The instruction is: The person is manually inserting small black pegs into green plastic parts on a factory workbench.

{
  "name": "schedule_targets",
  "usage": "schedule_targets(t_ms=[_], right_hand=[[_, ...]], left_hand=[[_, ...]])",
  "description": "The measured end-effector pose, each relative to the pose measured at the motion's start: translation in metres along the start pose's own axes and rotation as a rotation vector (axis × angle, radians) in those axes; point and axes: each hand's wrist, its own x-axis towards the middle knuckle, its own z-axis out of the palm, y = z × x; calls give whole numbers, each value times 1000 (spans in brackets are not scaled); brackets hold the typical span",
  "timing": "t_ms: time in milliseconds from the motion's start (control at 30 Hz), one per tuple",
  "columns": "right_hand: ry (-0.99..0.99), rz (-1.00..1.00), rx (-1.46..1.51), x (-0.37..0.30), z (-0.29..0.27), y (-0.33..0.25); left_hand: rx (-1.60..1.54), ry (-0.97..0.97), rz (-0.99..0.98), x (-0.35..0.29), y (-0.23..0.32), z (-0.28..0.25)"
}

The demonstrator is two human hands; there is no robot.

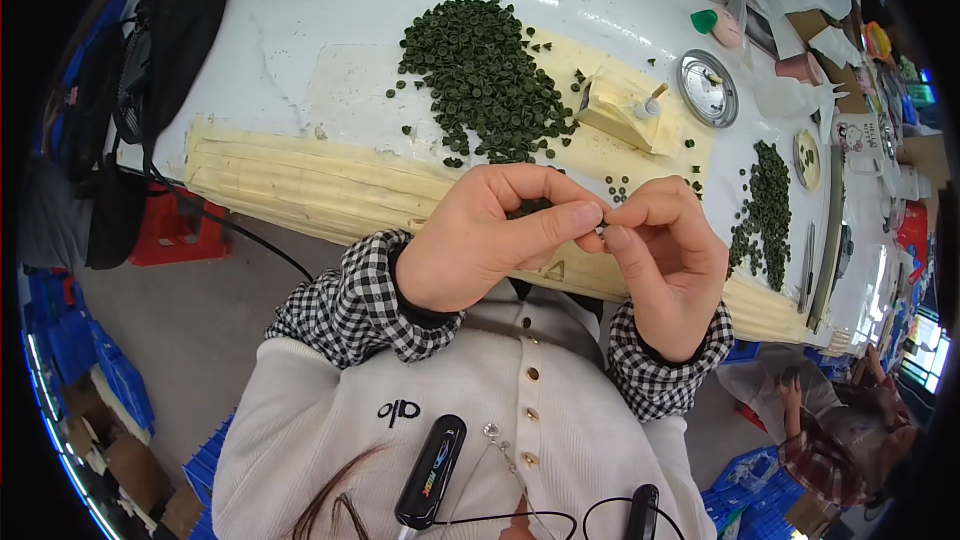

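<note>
My left hand [500, 235] and my right hand [668, 265] meet over the table's near edge, thumbs and forefingers pinched together. Between their tips is a tiny piece, mostly hidden by the fingers and too small to name. Just beyond my left hand lies a big heap of small dark green round parts [480, 80]. A few loose ones are scattered past my fingertips. Behind my right hand stands a block wrapped in yellowish tape [625, 112], with a short peg and a white piece on top.
A round metal dish [706, 88] sits beyond the block. Farther right are a smaller green heap [768, 205], tweezers [808, 270] and a round pale dish [807, 160]. Yellowish tape [290, 175] covers the table's near edge. A black cable [235, 225] hangs at left; another person [845, 420] sits at lower right.
</note>
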Motion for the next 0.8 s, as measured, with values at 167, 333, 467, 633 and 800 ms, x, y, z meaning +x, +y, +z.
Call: schedule_targets(t_ms=[167,333,467,633,800], right_hand=[[-76,131,306,-1,-1,1],[-205,237,634,-1,-4,10],[-154,198,592,-2,2,13],[39,-73,160,-7,14,12],[125,-264,-204,-7,14,12]], left_hand=[[218,-61,176,0,0,-2],[85,-145,102,-2,6,1],[234,-111,219,-4,6,-2],[20,-83,130,1,-3,-4],[-53,-45,62,0,-2,0]])
